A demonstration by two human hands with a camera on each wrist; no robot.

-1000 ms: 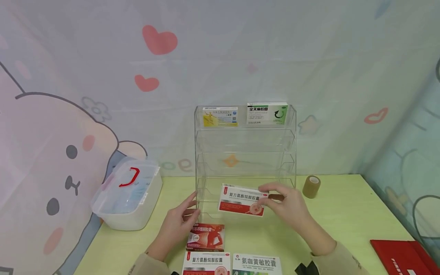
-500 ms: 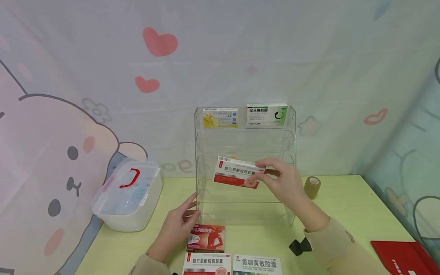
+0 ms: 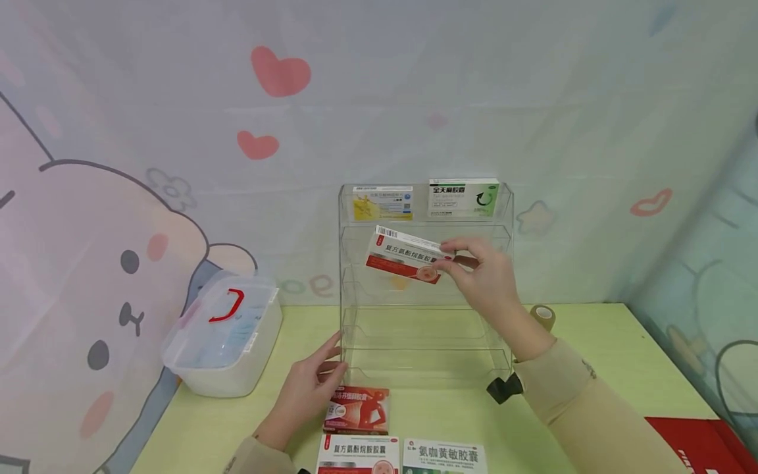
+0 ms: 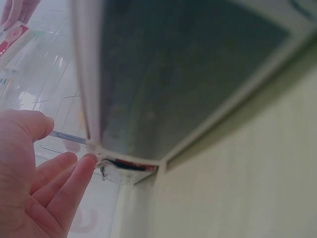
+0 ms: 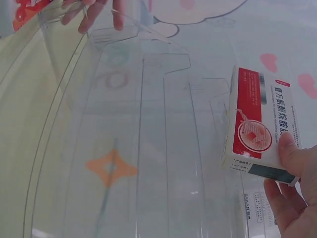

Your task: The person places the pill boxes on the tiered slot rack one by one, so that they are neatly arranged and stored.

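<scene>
My right hand [image 3: 488,273] pinches a white-and-red medicine box [image 3: 407,255] by its right end. The box is tilted, its left end higher, and overlaps the second tier of a clear tiered display rack [image 3: 426,359] in the head view. In the right wrist view, the thumb lies on the printed front of the box [image 5: 260,116], the fingers behind it. My left hand [image 3: 306,388] grips the rack's lower left side edge, thumb and fingers on either side of it in the left wrist view. On the top tier stand a yellow-and-white box [image 3: 382,204] and a green-and-white box [image 3: 464,197].
Before the rack lie a red medicine box [image 3: 358,409], another white-and-red box [image 3: 358,454] and a white-and-green box [image 3: 444,455]. A lidded white container [image 3: 227,336] stands left. To the right are a brown tape roll [image 3: 543,317] and a red case [image 3: 689,438].
My right hand has raised the white-and-red medicine box from the rack's lower front up to the second tier's height, tilting it. My left hand stays at the rack's side.
</scene>
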